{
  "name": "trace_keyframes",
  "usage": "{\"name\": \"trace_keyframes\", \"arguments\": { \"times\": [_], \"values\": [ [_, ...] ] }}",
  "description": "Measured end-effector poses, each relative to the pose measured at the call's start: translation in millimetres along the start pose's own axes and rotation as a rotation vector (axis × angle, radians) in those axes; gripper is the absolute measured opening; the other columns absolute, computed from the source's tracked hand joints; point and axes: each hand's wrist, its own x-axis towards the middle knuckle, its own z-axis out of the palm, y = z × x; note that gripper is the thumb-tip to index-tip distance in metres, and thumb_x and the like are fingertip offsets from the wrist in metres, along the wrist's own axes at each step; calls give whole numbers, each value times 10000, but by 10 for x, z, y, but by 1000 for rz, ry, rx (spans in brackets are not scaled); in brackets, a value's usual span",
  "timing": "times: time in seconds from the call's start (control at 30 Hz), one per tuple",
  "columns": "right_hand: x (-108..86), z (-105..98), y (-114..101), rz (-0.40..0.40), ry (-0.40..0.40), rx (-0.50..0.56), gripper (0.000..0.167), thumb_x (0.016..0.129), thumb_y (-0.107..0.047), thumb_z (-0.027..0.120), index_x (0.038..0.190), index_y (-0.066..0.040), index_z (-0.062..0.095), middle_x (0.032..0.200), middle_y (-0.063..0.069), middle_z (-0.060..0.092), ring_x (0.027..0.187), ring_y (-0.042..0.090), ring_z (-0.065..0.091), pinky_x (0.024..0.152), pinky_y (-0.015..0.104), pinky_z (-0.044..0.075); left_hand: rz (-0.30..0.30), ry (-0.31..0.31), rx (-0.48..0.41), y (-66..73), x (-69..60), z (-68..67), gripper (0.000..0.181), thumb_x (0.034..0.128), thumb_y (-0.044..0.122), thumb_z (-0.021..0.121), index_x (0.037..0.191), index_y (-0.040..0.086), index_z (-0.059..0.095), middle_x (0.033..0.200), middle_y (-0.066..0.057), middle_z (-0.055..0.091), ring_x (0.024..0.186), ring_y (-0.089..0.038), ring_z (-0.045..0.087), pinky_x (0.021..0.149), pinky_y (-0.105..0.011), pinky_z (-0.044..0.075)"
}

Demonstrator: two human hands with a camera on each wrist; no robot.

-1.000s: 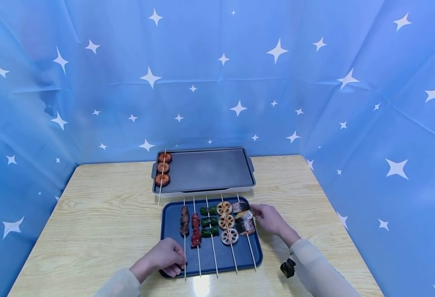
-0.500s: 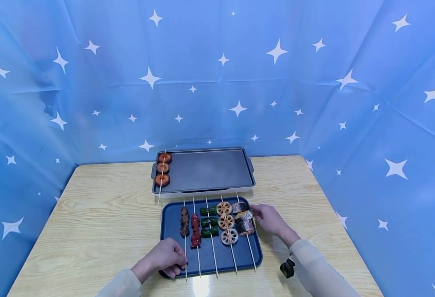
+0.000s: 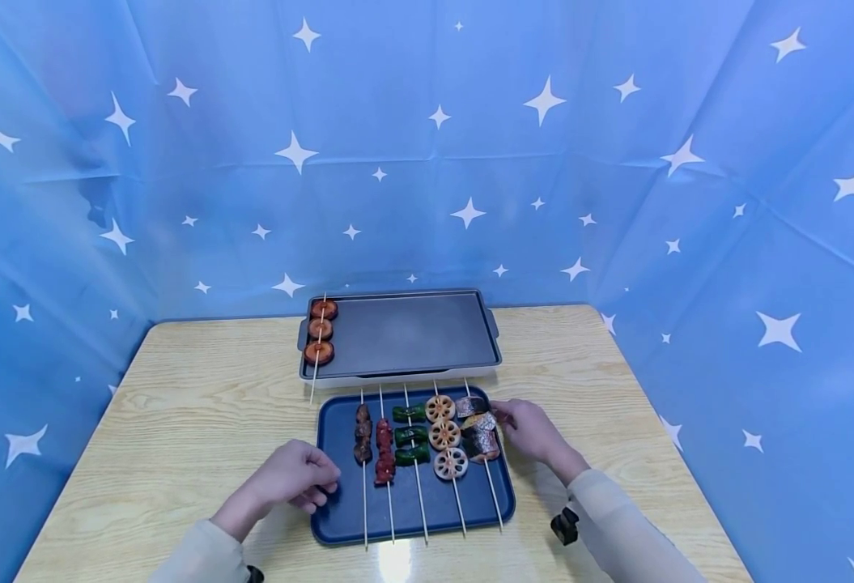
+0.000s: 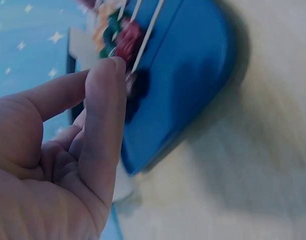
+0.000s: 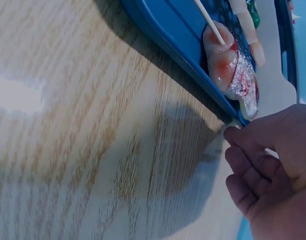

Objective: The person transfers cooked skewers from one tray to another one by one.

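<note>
A blue tray (image 3: pixel 339 518) lies on the table with several skewers side by side. From the left they are a brown meat skewer (image 3: pixel 363 435), a red meat skewer (image 3: pixel 385 453), a green pepper skewer (image 3: pixel 411 435), a lotus root skewer (image 3: pixel 444 436) and a fish skewer (image 3: pixel 479 429). My left hand (image 3: pixel 294 478) hovers by the tray's left edge, fingers loosely bent and holding nothing; in the left wrist view its fingertips (image 4: pixel 106 70) overlap the skewers. My right hand (image 3: pixel 532 433) grips the tray's right rim near the far corner, beside the fish; some fingertips are hidden.
Behind the tray stands a dark griddle plate (image 3: pixel 412 332) on a pale base. A skewer of round brown slices (image 3: pixel 320 330) lies along its left side, its stick jutting past the front rim. Blue star-patterned curtains (image 3: pixel 397 162) enclose the wooden table (image 3: pixel 179 421).
My left hand has left the lower stick of the brown meat skewer and moved up and left to the tray's edge. The right hand has stayed in place.
</note>
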Motion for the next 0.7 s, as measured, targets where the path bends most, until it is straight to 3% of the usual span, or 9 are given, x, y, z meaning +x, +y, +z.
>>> {"name": "trace_keyframes", "arguments": {
  "times": [0.2,0.33,0.57,0.7],
  "values": [
    [2,-29,5,-19,8,-2,383,861,46,597,1236,-9,655,953,79,713,881,208,663,798,407,582,32,46,-25,44,-67,-270,318,959,220,582,1018,-84,655,812,-63,695,630,-100,665,591,-318,620],
    [-3,-38,-2,-29,15,-8,381,857,45,599,1227,-15,663,946,76,715,881,210,667,803,410,582,39,129,-20,44,-74,-384,330,974,206,551,1089,-90,639,875,-103,704,681,-150,692,624,-347,629],
    [-91,-44,13,-35,54,-72,335,849,-7,625,1178,-9,683,969,122,729,890,276,678,831,455,582,14,323,-75,-1,17,-419,331,992,178,527,1195,-71,606,1028,-184,706,774,-214,718,673,-368,634],
    [-193,-74,12,-18,88,-126,292,846,-75,671,1133,-42,717,982,105,755,865,278,679,815,463,576,18,346,-92,-15,59,-417,350,996,206,530,1206,-64,603,1062,-185,701,801,-224,729,675,-354,634]
  ]
}}
